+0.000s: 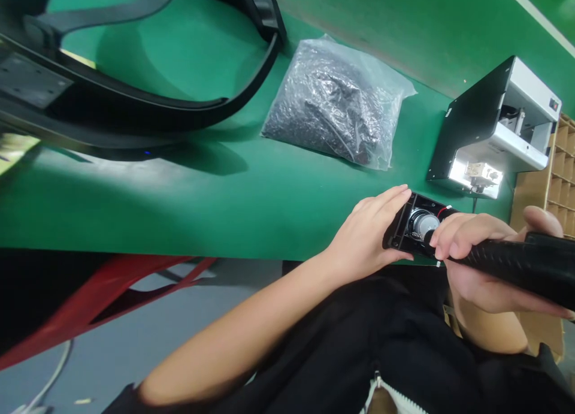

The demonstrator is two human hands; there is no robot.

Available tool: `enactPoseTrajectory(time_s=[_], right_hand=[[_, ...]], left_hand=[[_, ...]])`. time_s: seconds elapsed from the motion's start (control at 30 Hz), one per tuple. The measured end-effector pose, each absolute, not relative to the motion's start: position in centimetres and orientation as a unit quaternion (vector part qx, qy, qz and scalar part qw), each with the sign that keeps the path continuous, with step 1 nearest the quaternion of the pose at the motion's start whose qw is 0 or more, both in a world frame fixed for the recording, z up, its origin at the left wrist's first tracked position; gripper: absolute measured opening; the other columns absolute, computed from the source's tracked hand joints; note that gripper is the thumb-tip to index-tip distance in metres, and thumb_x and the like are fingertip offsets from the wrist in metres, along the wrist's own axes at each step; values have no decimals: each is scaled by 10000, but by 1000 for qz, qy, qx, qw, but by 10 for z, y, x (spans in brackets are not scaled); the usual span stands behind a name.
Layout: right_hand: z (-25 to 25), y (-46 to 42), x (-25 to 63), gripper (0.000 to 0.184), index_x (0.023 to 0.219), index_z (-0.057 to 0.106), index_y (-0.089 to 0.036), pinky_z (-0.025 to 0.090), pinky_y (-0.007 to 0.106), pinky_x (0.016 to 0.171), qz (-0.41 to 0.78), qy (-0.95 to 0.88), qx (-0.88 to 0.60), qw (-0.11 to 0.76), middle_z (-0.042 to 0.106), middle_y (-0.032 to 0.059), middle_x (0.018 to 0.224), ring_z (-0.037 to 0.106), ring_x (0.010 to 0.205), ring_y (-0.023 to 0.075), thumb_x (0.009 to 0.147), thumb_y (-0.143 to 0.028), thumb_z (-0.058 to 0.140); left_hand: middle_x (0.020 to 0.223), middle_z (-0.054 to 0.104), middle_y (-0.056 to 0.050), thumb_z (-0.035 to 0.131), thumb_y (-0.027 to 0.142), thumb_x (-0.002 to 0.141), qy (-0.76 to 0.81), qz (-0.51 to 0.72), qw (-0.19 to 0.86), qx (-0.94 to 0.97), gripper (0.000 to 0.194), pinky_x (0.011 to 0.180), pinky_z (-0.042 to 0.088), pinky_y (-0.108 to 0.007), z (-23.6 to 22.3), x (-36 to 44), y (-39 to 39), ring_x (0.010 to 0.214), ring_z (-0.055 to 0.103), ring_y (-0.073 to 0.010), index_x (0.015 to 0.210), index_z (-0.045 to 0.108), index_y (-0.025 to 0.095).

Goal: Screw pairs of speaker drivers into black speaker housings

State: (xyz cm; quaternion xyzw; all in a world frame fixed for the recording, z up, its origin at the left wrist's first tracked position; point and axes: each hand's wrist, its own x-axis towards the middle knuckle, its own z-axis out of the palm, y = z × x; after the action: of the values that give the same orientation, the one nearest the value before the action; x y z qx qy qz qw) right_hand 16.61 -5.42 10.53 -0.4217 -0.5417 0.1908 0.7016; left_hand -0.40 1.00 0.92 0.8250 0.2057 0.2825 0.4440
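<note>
A green workbench (179,210) carries a curved black frame (135,102), a clear plastic bag of dark parts (336,102) and a black-and-white benchtop machine (494,126), all well beyond the fingers. The left hand (363,228) clenches an open black housing (398,237) at its near end. The right hand (476,270) wraps a black electric screwdriver (516,264), whose tip sits inside the housing just beside the right fingers (453,237), by a round silver part (423,223).

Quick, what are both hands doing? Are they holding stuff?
Left hand: closed, holding a black open housing.
Right hand: closed, holding a black handheld tool.
</note>
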Motion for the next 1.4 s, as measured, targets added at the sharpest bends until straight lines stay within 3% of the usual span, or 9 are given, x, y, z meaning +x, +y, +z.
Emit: enactPoseTrajectory(time_s=[0.47,0.6,0.7,0.83,0.97,1.1,1.17,1.23,1.4], right_hand=[[98,-59,162,781,1450,664,-213,588,391,435,205,-543,-393,713,723,15,740,606,480,187,991,-821,491],[103,-77,159,353,1387,643,-354,630,396,547,188,-569,-467,650,735,-31,747,677,535,195,1035,-345,654],[109,-82,164,330,1268,646,-386,641,401,564,205,-631,-467,585,762,-39,764,717,549,204,1014,-186,577],[110,-71,172,500,1355,636,-318,661,376,539,213,-695,-398,561,788,-45,769,718,528,183,919,-76,607],[103,-61,171,507,1438,643,-283,645,356,511,196,-696,-365,587,765,-35,722,695,507,174,959,-134,573],[100,-62,165,425,1386,690,-282,623,358,500,209,-675,-372,602,760,-17,721,695,518,188,993,-167,578],[97,-62,163,355,1368,710,-261,599,361,475,206,-664,-368,618,749,-5,707,675,498,193,1046,-331,579],[92,-62,161,445,1364,720,-263,574,351,448,200,-653,-358,637,728,-11,672,648,458,188,1052,-545,572],[76,-58,157,557,1246,720,-374,546,307,448,218,-610,-388,656,689,-63,607,606,403,160,941,-821,590]], left_hand=[[1734,480,-270,991,498,818,204,296,453,816,1251,1271,472,-570,9,-2,9,1626,478,-411,1779,231,241],[1731,485,-268,971,539,832,212,277,459,817,1212,1276,462,-577,9,-2,9,1630,471,-414,1770,269,230],[1726,498,-259,954,563,843,221,269,467,813,1181,1270,464,-577,10,-2,8,1622,482,-410,1766,293,238],[1706,524,-261,971,542,826,224,274,471,808,1174,1258,473,-571,11,0,7,1613,496,-406,1756,323,238],[1704,528,-255,1001,508,793,226,275,476,805,1179,1252,476,-582,11,2,7,1613,497,-408,1741,350,248],[1712,519,-252,1019,471,772,227,271,479,803,1178,1265,466,-593,9,4,7,1624,481,-406,1724,367,236],[1714,514,-251,1021,459,770,228,270,479,803,1169,1275,462,-599,8,5,7,1627,477,-404,1714,370,232],[1711,516,-250,1023,446,768,226,273,477,804,1164,1282,461,-602,8,6,8,1630,472,-403,1707,370,228],[1709,489,-249,1023,396,767,222,278,468,809,1278,1280,484,-601,11,5,10,1600,506,-399,1762,234,243]])
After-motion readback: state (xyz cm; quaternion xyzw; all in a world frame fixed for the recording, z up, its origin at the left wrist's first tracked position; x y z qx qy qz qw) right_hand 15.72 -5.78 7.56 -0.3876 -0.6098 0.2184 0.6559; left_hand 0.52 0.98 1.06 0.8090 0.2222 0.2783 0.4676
